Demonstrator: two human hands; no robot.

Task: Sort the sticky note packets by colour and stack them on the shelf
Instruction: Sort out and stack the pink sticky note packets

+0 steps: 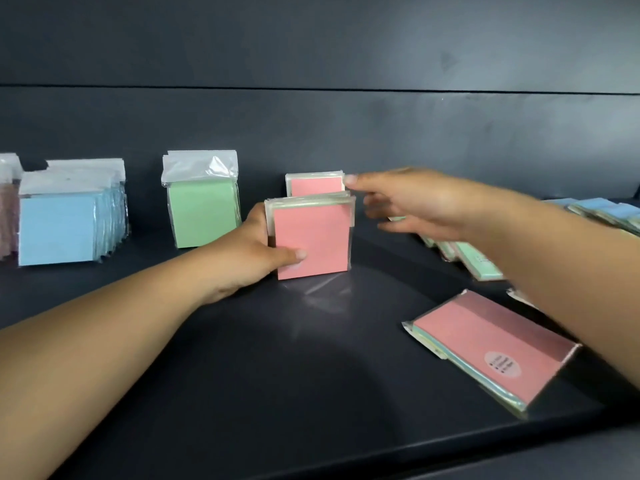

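Two hands over the dark shelf (311, 358), both reaching in from the near edge.

Left hand (256, 251) grips the front pink packet (313, 237) standing upright mid-shelf: thumb across its lower front face, fingers wrapped round its left edge. Clear wrapper flap lies flat on the shelf in front of it.

Right hand (408, 202) is motion-blurred. Its extended fingertip touches the top right corner of the rear pink packet (317, 185), which stands upright directly behind the front one. Fingers look spread and fairly straight, not curled round anything; the exact contact is hard to read through the blur.

Sorted so far, all upright against the back wall:
- blue packet row (59, 226) at far left, several deep
- green packet stack (204, 213) between the blue row and the pink pair
- a sliver of a brownish-pink stack (7, 220) at the left frame edge, mostly cut off

Unsorted, lying flat on the right:
- loose pink packet (495, 348) near the front edge, round label on its face, green edges showing under it
- fanned green packets (474, 261) partly hidden under the right forearm
- blue-green pile (606, 213) at far right, cropped by the frame
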